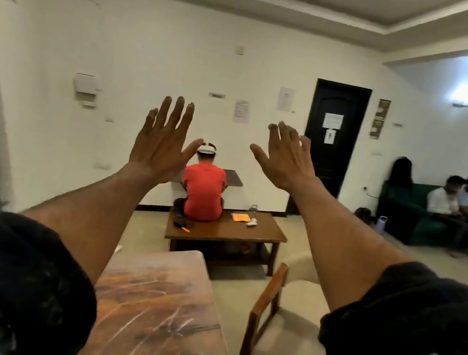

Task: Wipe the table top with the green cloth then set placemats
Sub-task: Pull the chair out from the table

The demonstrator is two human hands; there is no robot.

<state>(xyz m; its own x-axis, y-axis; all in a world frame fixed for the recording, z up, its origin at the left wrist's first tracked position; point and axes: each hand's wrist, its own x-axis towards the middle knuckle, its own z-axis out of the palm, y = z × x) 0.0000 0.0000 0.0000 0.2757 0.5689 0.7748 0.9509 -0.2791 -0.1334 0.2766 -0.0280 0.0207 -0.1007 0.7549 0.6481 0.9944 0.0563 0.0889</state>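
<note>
Both the left hand (164,141) and the right hand (287,158) are raised at 12 o'clock, fingers straight and spread, holding nothing. The streaked brown wooden table top (160,313) lies below at 6 o'clock, long axis running away from the person, nearer the left arm. Green cloth and placemats are out of view; the cushioned wooden chair (277,339) bounds its 3 o'clock edge.

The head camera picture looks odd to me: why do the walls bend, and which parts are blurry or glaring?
Head view: the wide-angle lens bows the ceiling lines and walls toward the edges; the dark sleeves at the bottom corners are soft and smeared; the wall lamp at upper right blows out into white glare; the raised left hand and right hand look fairly sharp.
</note>
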